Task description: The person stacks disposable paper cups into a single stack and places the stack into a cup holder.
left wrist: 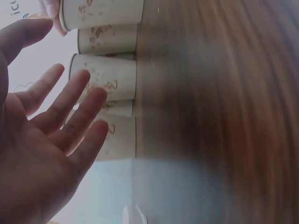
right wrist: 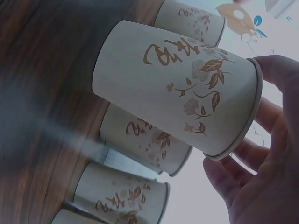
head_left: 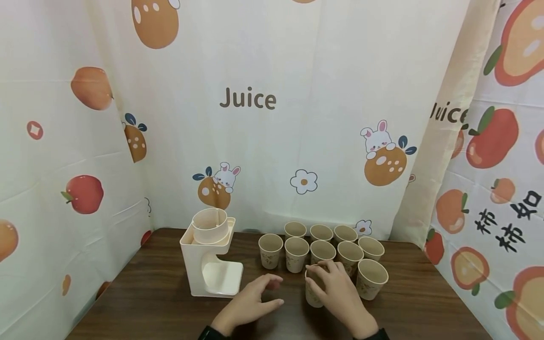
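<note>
My right hand (head_left: 340, 296) holds a pale paper cup (head_left: 313, 298) by its rim from above, at the front of a group of similar cups. In the right wrist view, the fingers and thumb pinch the rim of this cup (right wrist: 163, 84), which bears brown flowers and lettering. To its left, my left hand (head_left: 250, 302) hovers over the table with fingers apart and holds nothing. The left wrist view shows that palm (left wrist: 42, 144) with its fingers loosely spread. Several more paper cups (head_left: 270, 255) stand upright in rows behind and beside the right hand.
A cream-coloured stand (head_left: 196, 269) with a round open container (head_left: 210, 231) on top and a low shelf stands left of the cups. Everything rests on a dark wooden table (head_left: 140, 302). Printed fabric curtains (head_left: 263, 141) hang behind and at both sides.
</note>
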A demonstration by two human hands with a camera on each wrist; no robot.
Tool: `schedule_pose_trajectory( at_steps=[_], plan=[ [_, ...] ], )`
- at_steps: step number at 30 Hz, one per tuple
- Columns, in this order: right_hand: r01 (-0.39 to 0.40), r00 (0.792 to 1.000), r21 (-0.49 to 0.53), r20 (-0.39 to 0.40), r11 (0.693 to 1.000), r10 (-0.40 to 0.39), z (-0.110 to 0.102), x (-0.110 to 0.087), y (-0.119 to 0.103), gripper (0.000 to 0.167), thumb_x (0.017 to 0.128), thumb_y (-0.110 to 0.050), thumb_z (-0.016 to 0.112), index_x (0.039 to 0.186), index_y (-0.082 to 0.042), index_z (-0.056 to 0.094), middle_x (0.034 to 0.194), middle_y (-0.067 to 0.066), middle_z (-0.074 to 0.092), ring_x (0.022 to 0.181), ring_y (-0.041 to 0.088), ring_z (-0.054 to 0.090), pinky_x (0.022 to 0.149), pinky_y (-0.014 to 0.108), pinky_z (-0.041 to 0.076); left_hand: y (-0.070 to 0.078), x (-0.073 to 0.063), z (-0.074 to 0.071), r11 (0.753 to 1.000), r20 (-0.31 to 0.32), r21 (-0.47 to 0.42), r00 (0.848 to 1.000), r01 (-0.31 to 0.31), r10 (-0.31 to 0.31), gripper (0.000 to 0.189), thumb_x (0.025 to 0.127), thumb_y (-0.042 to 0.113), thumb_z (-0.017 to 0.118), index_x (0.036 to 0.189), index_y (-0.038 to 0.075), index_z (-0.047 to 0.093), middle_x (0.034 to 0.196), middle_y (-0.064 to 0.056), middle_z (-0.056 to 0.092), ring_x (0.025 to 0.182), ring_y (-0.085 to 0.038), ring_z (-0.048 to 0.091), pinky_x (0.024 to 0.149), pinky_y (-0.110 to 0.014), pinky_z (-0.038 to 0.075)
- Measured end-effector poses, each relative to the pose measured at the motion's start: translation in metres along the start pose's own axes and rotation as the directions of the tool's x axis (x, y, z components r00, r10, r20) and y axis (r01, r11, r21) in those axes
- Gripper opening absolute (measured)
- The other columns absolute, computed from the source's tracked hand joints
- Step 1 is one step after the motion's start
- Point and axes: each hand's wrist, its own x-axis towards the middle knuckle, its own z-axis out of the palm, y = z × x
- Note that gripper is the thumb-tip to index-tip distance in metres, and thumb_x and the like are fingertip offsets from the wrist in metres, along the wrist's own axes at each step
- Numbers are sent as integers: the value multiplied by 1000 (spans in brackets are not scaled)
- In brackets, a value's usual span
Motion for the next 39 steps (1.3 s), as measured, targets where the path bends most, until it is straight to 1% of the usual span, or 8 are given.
schedule_pose_trajectory(
  at_steps=[5,8,12,26,29,32,35,39],
  plan=[
    [5,1000,22,24,1000,-5,2,0,-7,27,87,-32,80,111,-22,77,112,4,63,103,27,56,81,46,52,0,5,8,1000,-39,-10,999,20,-21,55,92,37,74,136,10,54,130,-8,60,119,-23,57,97,-45,48],
    [8,999,34,41,999,-9,3,-1,-11,27,88,-34,79,112,-22,77,115,5,63,107,26,56,82,46,52,1,9,13,999,-48,-29,998,38,-39,59,91,37,76,138,10,52,132,-10,58,121,-29,55,98,-46,47],
    [24,998,44,57,999,-26,6,-1,-15,27,89,-34,77,114,-23,76,119,8,63,110,27,55,84,47,52,0,13,20,995,-34,-69,997,65,-68,63,90,37,76,140,9,49,134,-12,55,124,-34,53,99,-48,45],
    [91,992,89,80,992,-99,9,-2,-29,29,92,-35,74,119,-25,74,121,7,62,113,22,54,84,45,53,2,21,29,982,36,-141,992,125,-121,73,85,39,80,144,14,46,134,-8,52,123,-31,52,97,-47,46],
    [100,991,104,78,989,-109,9,-3,-34,30,92,-34,75,119,-24,74,122,6,62,115,22,54,84,45,53,3,22,30,970,61,-203,990,134,-124,71,84,36,80,143,18,46,130,-4,52,118,-25,52,96,-46,46],
    [104,991,112,72,988,-113,9,-3,-38,30,91,-34,75,119,-24,74,122,4,61,115,22,54,84,45,53,4,22,30,939,97,-305,986,161,-137,69,84,29,81,142,23,46,130,-2,53,117,-20,52,96,-45,44],
    [115,990,110,71,987,-123,9,-4,-42,30,92,-35,75,119,-24,74,122,2,60,114,20,54,84,43,53,5,21,30,909,117,-370,981,190,-157,71,82,24,82,143,25,45,137,-2,52,122,-23,51,99,-47,42],
    [129,987,103,83,986,-137,9,-5,-45,30,93,-36,73,120,-24,73,123,2,60,113,18,53,85,42,53,5,21,31,885,142,-413,975,215,-170,78,81,23,82,147,25,41,146,-2,46,129,-27,48,101,-51,40]
  ],
)
